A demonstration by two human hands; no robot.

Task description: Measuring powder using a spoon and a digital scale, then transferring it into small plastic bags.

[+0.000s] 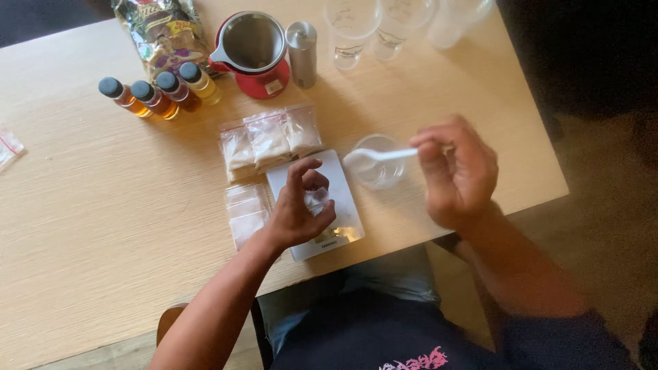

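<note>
**Spoon poised above cup at the near table edge: spill risk**

Nearest the person, the left hand (299,209) hovers over the white kitchen scale (343,205), thumb and fingers pinched narrowly on a small clear bag (317,199). The scale overhangs close to the table's near edge (384,240); a nudge of the wrist could tip it off.

The right hand (458,171) grips a white plastic spoon (377,157) between thumb and fingers, bowl over a clear cup (378,163) just beside the scale. The cup is light; a knock from the spoon would likely upset it.

Empty sachets (245,209) lie left of the scale, filled powder sachets (269,140) just behind.

Farther off, four small bottles (159,94), a red-based metal pot (252,51), a steel canister (302,53) and clear tumblers (373,27) crowd the far side. Open room lies on the bare tabletop to the left.
</note>
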